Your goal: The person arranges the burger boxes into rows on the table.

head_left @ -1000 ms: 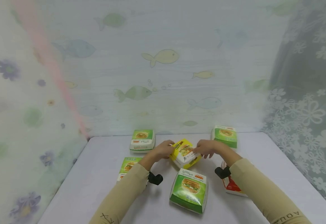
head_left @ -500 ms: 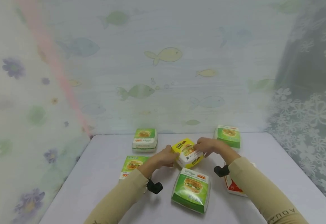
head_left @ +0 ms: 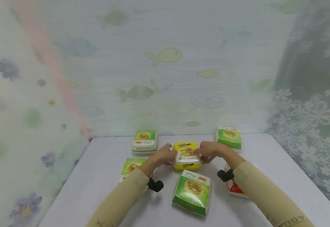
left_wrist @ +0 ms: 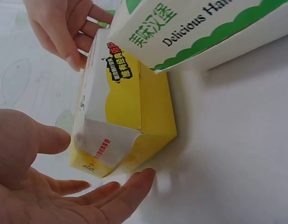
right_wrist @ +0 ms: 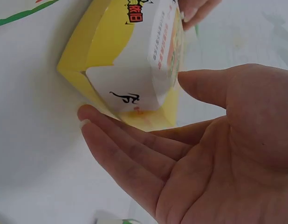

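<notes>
A yellow-and-white burger box (head_left: pixel 186 156) sits on the white table in the head view, its sides now squared to the table. My left hand (head_left: pixel 165 155) is at its left side. In the left wrist view the left thumb meets the box's upper edge, and its fairly straight fingers lie beside the lower side. On the other side is my right hand (head_left: pixel 211 150). The right wrist view shows its thumb by the box top and its extended fingers (right_wrist: pixel 130 154) along the lower edge. Just in front lies a green-and-white burger box (head_left: pixel 192 192).
Two green burger boxes stand at the back, one left (head_left: pixel 145 142) and one right (head_left: pixel 228 137). Another green box (head_left: pixel 130 168) is partly behind my left forearm. A red-and-white box (head_left: pixel 235 187) is partly covered by my right sleeve. A fish-patterned curtain (head_left: pixel 165 94) hangs behind the table.
The yellow burger box has turned from a slanted position to face straight forward. Both hands have stayed at its sides, with the left shifting slightly.
</notes>
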Demonstrator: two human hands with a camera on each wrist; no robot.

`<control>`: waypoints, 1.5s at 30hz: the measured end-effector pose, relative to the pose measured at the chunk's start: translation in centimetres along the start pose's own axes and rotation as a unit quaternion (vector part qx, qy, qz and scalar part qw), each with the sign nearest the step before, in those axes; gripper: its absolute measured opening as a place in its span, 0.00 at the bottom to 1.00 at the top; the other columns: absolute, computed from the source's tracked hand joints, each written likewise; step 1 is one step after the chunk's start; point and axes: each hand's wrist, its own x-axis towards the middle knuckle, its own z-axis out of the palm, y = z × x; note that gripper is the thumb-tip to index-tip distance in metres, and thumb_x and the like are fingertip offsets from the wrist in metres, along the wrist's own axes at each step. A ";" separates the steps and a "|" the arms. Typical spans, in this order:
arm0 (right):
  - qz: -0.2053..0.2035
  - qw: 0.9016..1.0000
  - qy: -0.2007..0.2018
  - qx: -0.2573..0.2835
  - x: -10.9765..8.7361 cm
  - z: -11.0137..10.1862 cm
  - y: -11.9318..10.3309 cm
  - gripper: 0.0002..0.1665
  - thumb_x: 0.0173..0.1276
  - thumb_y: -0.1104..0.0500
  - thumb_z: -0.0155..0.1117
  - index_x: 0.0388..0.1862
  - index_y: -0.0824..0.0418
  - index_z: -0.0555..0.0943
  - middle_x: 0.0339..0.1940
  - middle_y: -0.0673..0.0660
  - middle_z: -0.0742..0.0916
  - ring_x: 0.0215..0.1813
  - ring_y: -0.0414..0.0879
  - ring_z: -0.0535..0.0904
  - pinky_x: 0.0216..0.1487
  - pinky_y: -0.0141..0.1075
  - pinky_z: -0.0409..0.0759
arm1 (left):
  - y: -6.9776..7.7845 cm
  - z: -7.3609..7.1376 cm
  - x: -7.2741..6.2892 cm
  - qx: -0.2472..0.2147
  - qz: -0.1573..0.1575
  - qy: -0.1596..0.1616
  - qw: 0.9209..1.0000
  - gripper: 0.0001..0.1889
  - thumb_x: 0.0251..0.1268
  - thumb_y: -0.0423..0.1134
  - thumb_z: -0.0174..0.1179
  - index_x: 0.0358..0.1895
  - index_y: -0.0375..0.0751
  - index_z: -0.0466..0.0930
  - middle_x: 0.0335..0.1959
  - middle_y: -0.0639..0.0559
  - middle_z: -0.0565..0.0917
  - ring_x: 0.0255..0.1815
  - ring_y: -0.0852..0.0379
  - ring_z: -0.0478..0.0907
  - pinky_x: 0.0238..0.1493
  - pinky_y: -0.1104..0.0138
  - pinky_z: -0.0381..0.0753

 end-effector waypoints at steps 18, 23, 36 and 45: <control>-0.034 0.999 -0.006 -0.005 0.8 0.5 0.1 0.20 0.81 0.54 0.53 0.41 0.69 0.83 0.35 0.59 0.86 0.37 0.49 0.81 0.46 0.43 0.86 | -0.4 0.1 -0.5 0.006 0.008 -0.024 1.000 0.27 0.80 0.45 0.51 0.68 0.23 0.66 0.47 0.41 0.81 0.45 0.49 0.81 0.51 0.55 0.86; -0.039 0.999 0.014 0.000 1.4 0.7 -0.5 0.20 0.82 0.54 0.52 0.46 0.70 0.81 0.37 0.59 0.87 0.39 0.50 0.83 0.48 0.44 0.87 | -0.4 -0.4 0.0 0.000 0.013 0.000 1.000 0.31 0.80 0.45 0.51 0.73 0.23 0.62 0.53 0.37 0.79 0.48 0.47 0.82 0.50 0.56 0.86; -0.027 0.997 0.071 0.011 4.2 -0.2 -0.8 0.23 0.83 0.52 0.49 0.53 0.71 0.78 0.42 0.60 0.86 0.42 0.50 0.81 0.51 0.44 0.85 | -0.1 -0.8 3.5 -0.003 0.007 0.060 0.998 0.31 0.81 0.48 0.50 0.74 0.29 0.63 0.57 0.38 0.79 0.49 0.49 0.79 0.54 0.54 0.84; -0.015 0.996 0.089 0.021 5.1 -0.4 -0.8 0.24 0.83 0.51 0.49 0.56 0.73 0.75 0.44 0.62 0.84 0.43 0.51 0.82 0.51 0.44 0.85 | 0.2 -0.5 4.6 -0.009 0.003 0.070 0.998 0.28 0.81 0.47 0.50 0.72 0.29 0.66 0.54 0.40 0.80 0.47 0.49 0.77 0.54 0.56 0.82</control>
